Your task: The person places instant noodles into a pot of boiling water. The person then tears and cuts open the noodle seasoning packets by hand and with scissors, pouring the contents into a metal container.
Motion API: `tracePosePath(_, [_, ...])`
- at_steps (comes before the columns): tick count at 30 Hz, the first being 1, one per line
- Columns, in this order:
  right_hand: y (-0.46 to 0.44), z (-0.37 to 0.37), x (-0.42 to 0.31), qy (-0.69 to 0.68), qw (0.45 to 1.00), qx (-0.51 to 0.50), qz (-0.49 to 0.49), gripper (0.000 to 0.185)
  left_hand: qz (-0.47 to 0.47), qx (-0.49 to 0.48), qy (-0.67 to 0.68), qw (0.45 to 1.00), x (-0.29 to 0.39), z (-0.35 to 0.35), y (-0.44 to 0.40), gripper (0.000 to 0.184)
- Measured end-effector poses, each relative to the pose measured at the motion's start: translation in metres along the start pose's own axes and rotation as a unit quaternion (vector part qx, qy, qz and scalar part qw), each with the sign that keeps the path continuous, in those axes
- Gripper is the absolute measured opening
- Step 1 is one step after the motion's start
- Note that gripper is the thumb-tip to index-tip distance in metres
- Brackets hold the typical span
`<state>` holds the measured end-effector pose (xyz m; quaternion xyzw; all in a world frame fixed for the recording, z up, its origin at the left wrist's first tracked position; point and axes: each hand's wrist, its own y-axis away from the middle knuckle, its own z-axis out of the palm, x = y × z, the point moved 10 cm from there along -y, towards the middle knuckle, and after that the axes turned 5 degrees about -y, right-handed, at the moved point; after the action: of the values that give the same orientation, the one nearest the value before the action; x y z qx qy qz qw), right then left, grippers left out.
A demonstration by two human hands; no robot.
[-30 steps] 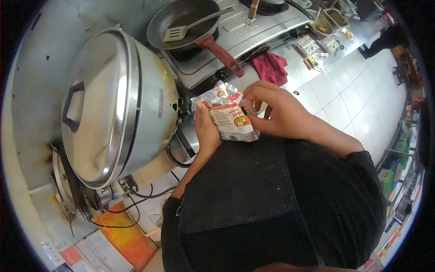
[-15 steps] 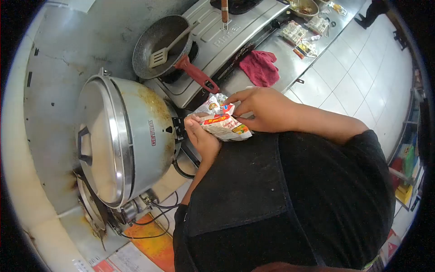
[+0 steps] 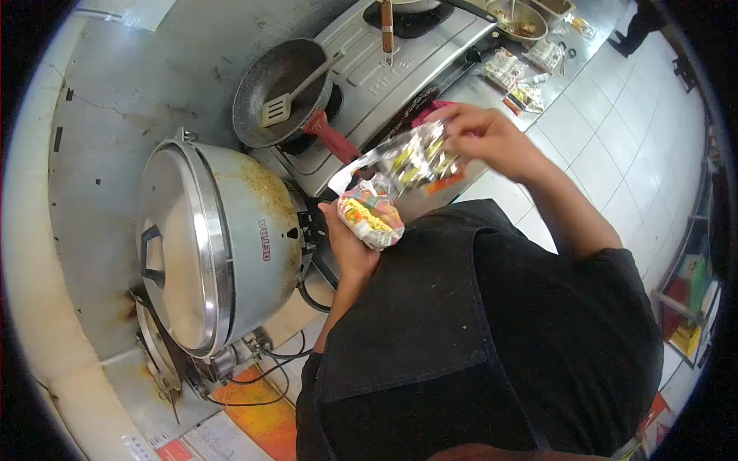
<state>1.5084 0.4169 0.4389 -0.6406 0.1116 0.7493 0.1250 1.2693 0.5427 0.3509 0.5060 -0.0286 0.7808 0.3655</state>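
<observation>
A crumpled printed packet [image 3: 370, 218], showing yellow and orange food pictures, rests in my left hand [image 3: 347, 244], whose fingers wrap its left and lower side. My right hand [image 3: 488, 140] is raised to the right and pinches the upper right end of a shiny silver sachet strip [image 3: 421, 160] with green-yellow and orange print. That strip is blurred and stretches down toward the packet. A white edge shows at its left end, over the red pan handle. Whether the strip still touches the packet is unclear.
A large rice cooker [image 3: 265, 223] stands at the left. Behind my hands, a pan [image 3: 257, 84] with a slotted spatula [image 3: 275, 111] sits on the stove [image 3: 361, 61]. Packets [image 3: 505, 67] and a metal bowl [image 3: 523, 21] lie on the counter. A person's dark-clothed leg [image 3: 636, 32] shows at the upper right.
My right hand has moved up and right from the packet, and a silver sachet strip now shows in it. The packet has turned in my left hand. The strip now partly covers the red cloth.
</observation>
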Motion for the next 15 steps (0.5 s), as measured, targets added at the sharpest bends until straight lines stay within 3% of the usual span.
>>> tracePosePath(1, [-0.001, -0.025, 0.010, -0.004, 0.999, 0.033, 0.027, 0.018, -0.047, -0.019, 0.070, 0.996, -0.006, 0.004, 0.003, 0.045])
tracePosePath(3, [-0.008, -0.079, 0.045, 0.000, 0.992, 0.091, 0.091, 0.023, -0.030, -0.004, 0.083, 0.996, 0.000, 0.009, 0.006, 0.042])
tracePosePath(4, [-0.011, -0.104, 0.068, 0.009, 0.985, 0.114, 0.129, 0.027, -0.033, -0.081, 0.151, 0.985, -0.007, 0.002, 0.004, 0.040])
tracePosePath(5, [-0.014, -0.124, 0.072, 0.136, 0.974, 0.150, 0.101, 0.029, -0.046, -0.158, 0.214, 0.963, -0.014, -0.005, 0.004, 0.039])
tracePosePath(7, [-0.022, -0.150, 0.083, 0.375, 0.904, 0.202, 0.026, 0.035, -0.042, -0.187, 0.304, 0.933, -0.021, -0.008, 0.004, 0.055])
tracePosePath(8, [-0.012, -0.165, 0.098, 0.528, 0.804, 0.267, -0.059, 0.047, -0.033, -0.201, 0.348, 0.915, -0.020, -0.008, 0.000, 0.063])
tracePosePath(9, [-0.019, -0.147, 0.096, 0.506, 0.834, 0.216, -0.048, 0.050, -0.070, -0.299, 0.338, 0.890, -0.018, 0.003, -0.001, 0.057])
tracePosePath(10, [-0.022, -0.122, 0.085, 0.484, 0.859, 0.162, -0.036, 0.053, -0.045, -0.294, 0.340, 0.892, -0.017, -0.001, -0.005, 0.054])
tracePosePath(11, [-0.029, -0.086, 0.087, 0.360, 0.928, 0.058, 0.073, 0.051, -0.020, -0.288, 0.342, 0.894, -0.019, -0.003, -0.006, 0.052])
tracePosePath(12, [-0.025, -0.038, 0.094, 0.227, 0.955, -0.047, 0.188, 0.050, 0.003, -0.283, 0.343, 0.895, -0.022, -0.002, -0.006, 0.049])
tracePosePath(13, [-0.017, 0.006, 0.096, 0.167, 0.958, -0.136, 0.191, 0.049, 0.065, -0.240, 0.326, 0.912, -0.010, 0.008, 0.000, 0.043])
tracePosePath(15, [0.001, 0.086, 0.098, 0.000, 0.934, -0.281, 0.222, 0.053, 0.088, -0.227, 0.256, 0.936, -0.013, 0.015, 0.003, 0.046])
